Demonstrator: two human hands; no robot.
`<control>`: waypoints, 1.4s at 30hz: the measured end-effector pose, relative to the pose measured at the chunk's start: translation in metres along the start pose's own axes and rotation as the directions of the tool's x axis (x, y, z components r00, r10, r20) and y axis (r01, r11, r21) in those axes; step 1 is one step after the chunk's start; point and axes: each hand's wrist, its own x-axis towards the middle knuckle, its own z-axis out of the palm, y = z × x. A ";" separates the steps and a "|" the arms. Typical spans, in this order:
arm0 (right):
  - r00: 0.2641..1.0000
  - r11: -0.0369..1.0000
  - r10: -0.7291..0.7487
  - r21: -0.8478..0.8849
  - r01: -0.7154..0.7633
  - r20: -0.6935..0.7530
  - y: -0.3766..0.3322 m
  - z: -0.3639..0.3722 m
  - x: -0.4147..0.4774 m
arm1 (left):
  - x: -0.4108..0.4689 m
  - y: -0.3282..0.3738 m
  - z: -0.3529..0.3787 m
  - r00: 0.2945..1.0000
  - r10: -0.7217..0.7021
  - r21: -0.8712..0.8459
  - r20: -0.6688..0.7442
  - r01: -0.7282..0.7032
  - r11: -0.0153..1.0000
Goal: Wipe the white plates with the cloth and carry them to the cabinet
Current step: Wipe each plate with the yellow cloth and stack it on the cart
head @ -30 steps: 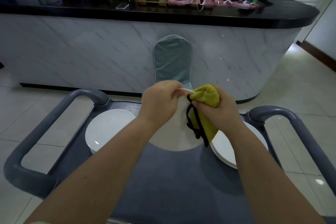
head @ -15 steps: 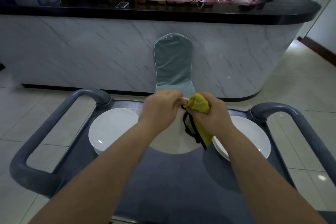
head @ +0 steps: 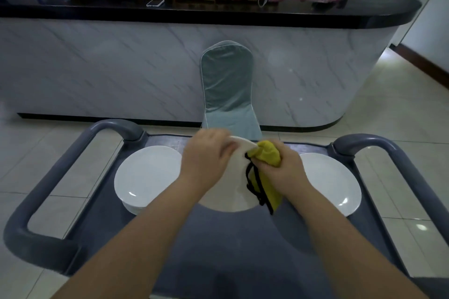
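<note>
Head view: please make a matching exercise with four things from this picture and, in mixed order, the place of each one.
Things:
1 held plate
2 yellow cloth
3 phone
4 covered chair

Places:
a on the black countertop
b gripped by the left hand above the cart
c before the marble counter front
d bunched in the right hand, at the plate's rim

Pairs: 1-b; 2-d; 3-a; 4-c

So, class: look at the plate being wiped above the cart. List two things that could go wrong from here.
1. The left hand grips the held plate only at its far rim; rubbing by the right hand with the yellow cloth might twist it loose, dropping it onto the cart.
2. It hangs between the left plate stack and the right plate, so a swing could chip either.
</note>
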 end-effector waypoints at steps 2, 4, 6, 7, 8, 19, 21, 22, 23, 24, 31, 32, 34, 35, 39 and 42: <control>0.976 0.967 -0.203 -0.138 0.213 0.077 -0.016 -0.004 0.015 | 0.017 0.014 -0.003 0.979 0.203 0.035 0.016 -0.203 0.978; 0.955 0.944 -0.294 -0.148 0.294 0.023 -0.028 -0.006 0.026 | 0.030 0.019 -0.008 0.978 0.203 0.017 -0.050 -0.202 0.979; 0.970 0.973 -0.232 -0.029 0.231 -0.078 -0.032 -0.009 0.030 | 0.037 0.010 -0.014 0.982 0.104 -0.017 -0.161 -0.108 0.994; 0.982 0.985 -0.140 0.080 0.151 -0.126 -0.030 -0.008 0.027 | 0.037 0.004 -0.015 0.981 -0.021 -0.082 -0.195 0.005 0.997; 0.987 0.977 -0.016 0.208 0.049 -0.159 -0.024 -0.006 0.024 | 0.033 -0.003 -0.015 0.955 -0.211 -0.204 -0.207 0.169 0.964; 0.945 0.907 -0.300 -0.345 0.240 -0.131 0.032 0.034 -0.013 | -0.056 -0.040 0.020 0.143 -0.707 -0.569 0.693 0.710 -0.415; 0.829 0.714 -0.559 -0.518 0.472 -0.015 0.032 0.040 -0.013 | -0.051 -0.036 0.007 0.167 -0.491 -0.493 0.855 0.552 -0.672; 0.779 0.639 -0.627 -0.549 0.539 0.035 0.030 0.042 -0.015 | -0.048 -0.032 0.002 0.188 -0.465 -0.489 0.865 0.525 -0.697; 0.745 0.589 -0.663 -0.563 0.580 0.075 0.028 0.044 -0.016 | -0.044 -0.028 -0.002 0.184 -0.479 -0.500 0.858 0.506 -0.702; 0.726 0.559 -0.680 -0.568 0.604 0.103 0.027 0.045 -0.018 | -0.042 -0.026 -0.004 0.167 -0.511 -0.520 0.843 0.496 -0.696; 0.785 0.662 -0.564 -0.428 0.615 0.256 0.040 0.011 -0.034 | -0.055 -0.022 0.001 0.224 -0.631 -0.618 0.743 0.592 -0.517; 0.875 0.791 -0.455 -0.378 0.482 0.164 0.039 0.004 -0.034 | -0.058 -0.023 0.002 0.269 -0.678 -0.669 0.684 0.601 -0.437; 0.965 0.942 -0.237 -0.269 0.200 -0.115 0.032 -0.006 -0.021 | -0.062 -0.027 0.000 0.356 -0.730 -0.748 0.583 0.585 -0.312; 0.947 0.962 -0.192 -0.242 0.129 -0.259 0.022 -0.006 -0.008 | -0.063 -0.029 -0.002 0.391 -0.737 -0.769 0.552 0.581 -0.268; 0.931 0.960 -0.224 -0.230 0.160 -0.287 -0.026 0.024 0.048 | -0.064 -0.029 -0.002 0.464 -0.708 -0.792 0.532 0.569 -0.222; 0.890 0.793 -0.456 -0.464 0.394 -0.023 -0.045 0.078 0.031 | -0.061 -0.027 -0.001 0.463 -0.694 -0.804 0.551 0.518 -0.293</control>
